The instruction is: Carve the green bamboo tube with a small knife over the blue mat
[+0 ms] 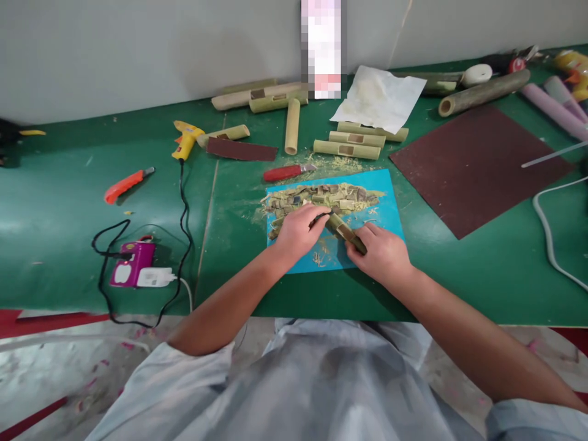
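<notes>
My right hand [379, 248] grips the lower right end of a short bamboo tube [342, 229] that has a rectangular opening cut in its side. At the tube's upper left end, my left hand [301, 229] is closed round a thin dark tool [320, 216], whose tip touches the tube. What kind of tool it is, I cannot make out. Both hands are over a blue sheet [383, 214]. Bamboo chips and shavings [340, 197] are heaped on the sheet behind the hands.
Behind the sheet lie a red-handled knife [285, 173], notched bamboo tubes [346, 149] and white paper [381, 98]. To the left are a yellow glue gun [186, 139], an orange cutter [124, 186] and a purple power strip [135, 263] with cords. Brown sandpaper [478, 168] lies right.
</notes>
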A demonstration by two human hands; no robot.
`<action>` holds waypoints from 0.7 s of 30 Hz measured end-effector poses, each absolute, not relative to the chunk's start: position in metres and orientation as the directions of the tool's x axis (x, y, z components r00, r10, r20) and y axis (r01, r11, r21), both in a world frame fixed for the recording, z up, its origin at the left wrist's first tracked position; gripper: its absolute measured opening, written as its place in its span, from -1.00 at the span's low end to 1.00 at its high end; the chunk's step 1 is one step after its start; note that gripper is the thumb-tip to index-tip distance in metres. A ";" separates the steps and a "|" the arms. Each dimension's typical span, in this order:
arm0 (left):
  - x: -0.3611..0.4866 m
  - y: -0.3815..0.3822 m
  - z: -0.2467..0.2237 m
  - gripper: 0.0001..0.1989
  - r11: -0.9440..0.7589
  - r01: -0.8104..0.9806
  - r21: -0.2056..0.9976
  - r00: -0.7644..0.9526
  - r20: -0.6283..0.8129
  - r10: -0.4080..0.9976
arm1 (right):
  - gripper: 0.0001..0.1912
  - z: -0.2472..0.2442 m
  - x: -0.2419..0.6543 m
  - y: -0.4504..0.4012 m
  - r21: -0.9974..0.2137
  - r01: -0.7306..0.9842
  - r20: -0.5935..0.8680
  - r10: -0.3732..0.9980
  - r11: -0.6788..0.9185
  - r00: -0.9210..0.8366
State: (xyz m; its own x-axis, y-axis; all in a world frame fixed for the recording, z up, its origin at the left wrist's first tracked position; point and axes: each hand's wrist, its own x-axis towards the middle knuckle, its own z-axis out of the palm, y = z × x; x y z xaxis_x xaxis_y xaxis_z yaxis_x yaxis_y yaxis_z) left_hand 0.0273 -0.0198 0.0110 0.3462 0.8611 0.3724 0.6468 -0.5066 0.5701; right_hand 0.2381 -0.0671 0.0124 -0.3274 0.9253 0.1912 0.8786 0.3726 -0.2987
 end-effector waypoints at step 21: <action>0.028 -0.026 -0.001 -0.70 -0.624 0.634 0.458 0.487 0.391 0.781 | -0.77 0.012 0.237 -0.067 -0.294 0.877 0.189 0.922 0.380 -0.337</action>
